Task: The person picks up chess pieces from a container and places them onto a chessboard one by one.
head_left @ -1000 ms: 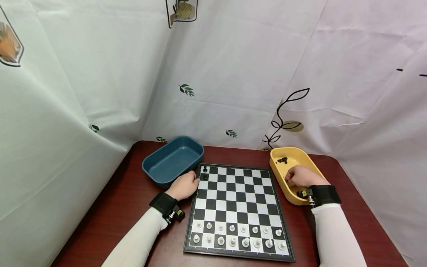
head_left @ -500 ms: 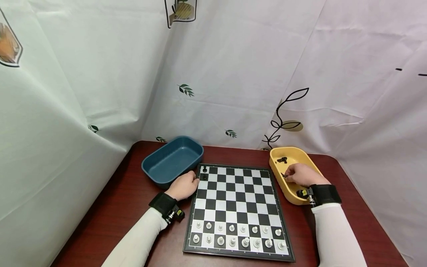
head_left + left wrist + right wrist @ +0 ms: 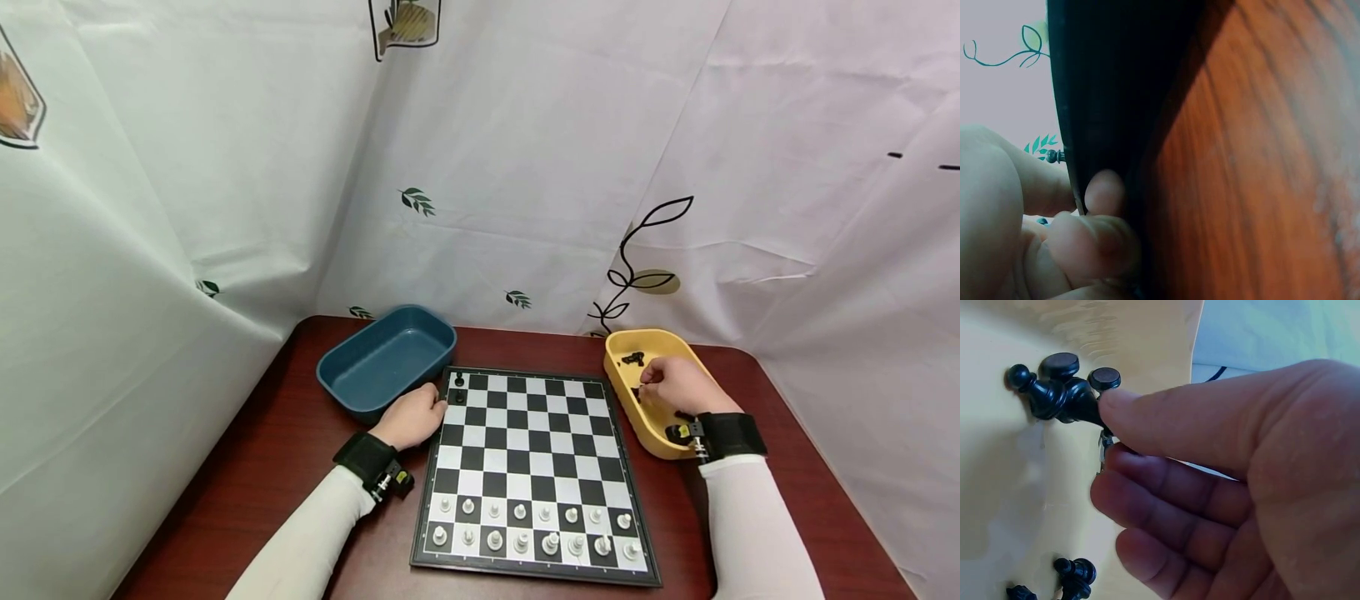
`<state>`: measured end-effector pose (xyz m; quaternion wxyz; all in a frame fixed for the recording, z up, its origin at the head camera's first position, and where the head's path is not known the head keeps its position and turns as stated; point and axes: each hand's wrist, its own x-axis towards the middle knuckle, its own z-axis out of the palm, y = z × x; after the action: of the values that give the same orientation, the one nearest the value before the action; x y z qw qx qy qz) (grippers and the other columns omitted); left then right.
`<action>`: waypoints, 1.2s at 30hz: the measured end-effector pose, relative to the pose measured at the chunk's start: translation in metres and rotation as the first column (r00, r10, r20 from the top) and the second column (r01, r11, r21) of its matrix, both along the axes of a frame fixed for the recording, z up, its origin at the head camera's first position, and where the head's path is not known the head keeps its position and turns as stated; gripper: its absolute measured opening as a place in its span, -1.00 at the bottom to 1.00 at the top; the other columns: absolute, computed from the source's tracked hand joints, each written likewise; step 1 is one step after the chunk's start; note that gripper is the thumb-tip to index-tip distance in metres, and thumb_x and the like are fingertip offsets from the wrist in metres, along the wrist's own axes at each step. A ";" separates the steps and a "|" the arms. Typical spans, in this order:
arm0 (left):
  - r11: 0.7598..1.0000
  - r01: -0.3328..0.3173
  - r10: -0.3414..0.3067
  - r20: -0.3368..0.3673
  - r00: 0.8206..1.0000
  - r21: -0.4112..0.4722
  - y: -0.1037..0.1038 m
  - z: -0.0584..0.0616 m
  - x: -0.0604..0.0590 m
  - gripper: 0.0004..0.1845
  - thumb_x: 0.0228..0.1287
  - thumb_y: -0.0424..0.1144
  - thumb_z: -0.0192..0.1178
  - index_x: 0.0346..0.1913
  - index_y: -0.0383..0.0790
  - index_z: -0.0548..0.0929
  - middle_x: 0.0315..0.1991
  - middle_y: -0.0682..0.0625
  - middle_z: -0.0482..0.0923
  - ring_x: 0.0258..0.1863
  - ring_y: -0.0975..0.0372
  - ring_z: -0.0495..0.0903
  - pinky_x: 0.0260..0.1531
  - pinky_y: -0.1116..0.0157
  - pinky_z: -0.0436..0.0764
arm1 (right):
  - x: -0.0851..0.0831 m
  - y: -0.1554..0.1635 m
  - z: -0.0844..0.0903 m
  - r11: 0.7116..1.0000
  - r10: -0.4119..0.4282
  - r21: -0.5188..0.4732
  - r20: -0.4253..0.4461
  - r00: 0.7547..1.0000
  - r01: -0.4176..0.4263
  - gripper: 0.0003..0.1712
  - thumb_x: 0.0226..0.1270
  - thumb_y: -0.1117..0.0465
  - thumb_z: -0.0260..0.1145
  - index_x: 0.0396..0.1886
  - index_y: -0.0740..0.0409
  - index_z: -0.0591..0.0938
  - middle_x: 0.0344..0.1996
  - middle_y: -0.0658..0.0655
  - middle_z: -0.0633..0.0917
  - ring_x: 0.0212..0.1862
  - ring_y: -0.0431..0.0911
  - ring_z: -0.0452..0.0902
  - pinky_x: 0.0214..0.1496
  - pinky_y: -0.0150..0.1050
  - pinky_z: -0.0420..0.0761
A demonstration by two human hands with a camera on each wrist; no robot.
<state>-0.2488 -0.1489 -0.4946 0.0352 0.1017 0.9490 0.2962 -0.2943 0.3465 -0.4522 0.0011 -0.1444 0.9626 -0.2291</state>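
Two hands are at work on a dark red wooden desk (image 3: 247, 467). The right hand (image 3: 675, 387) is inside a yellow plastic tub (image 3: 628, 342) with rounded corners. Its thumb and fingers are curled together and pinch a small black chess piece (image 3: 1105, 440); most of that piece is hidden by the fingers, so its kind cannot be told. Just past the thumb tip lie a few more black chess pieces (image 3: 1060, 387) on the tub floor, touching each other. Some others (image 3: 1075, 575) lie below the fingers, near the wrist side. The left hand (image 3: 412, 415) rests on the desk with its fingers loosely bent, holding nothing. Its fingertips (image 3: 1105, 190) touch the left edge of a flat black and white chessboard (image 3: 534, 467), which lies between the two hands. Right beside these fingertips, on the far corner squares of the board, stand two black pawns (image 3: 459, 388), one behind the other. On the near side of the board, closer to the wrists, stand two rows of white chess pieces (image 3: 534, 529). Just beyond the left hand, on its outer side, sits a dark blue plastic tub (image 3: 386, 358).
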 end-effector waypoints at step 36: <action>1.000 0.001 -0.001 0.023 1.000 0.000 0.000 0.001 -0.001 -0.78 0.74 -0.14 0.11 -0.16 -0.16 0.57 -0.49 -0.03 0.50 -0.63 0.17 0.53 -0.47 0.16 0.51 | 0.006 -0.021 0.028 0.997 -0.074 -0.030 -0.248 0.966 0.069 -0.79 0.43 0.23 0.61 -0.04 0.22 0.81 -0.22 0.13 0.81 -0.17 0.06 0.72 -0.09 0.06 0.62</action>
<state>-0.2495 -0.1484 -0.4935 0.0463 0.0989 0.9485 0.2973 -0.2878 0.3250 -0.4238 -0.1295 -0.1372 0.9573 -0.2190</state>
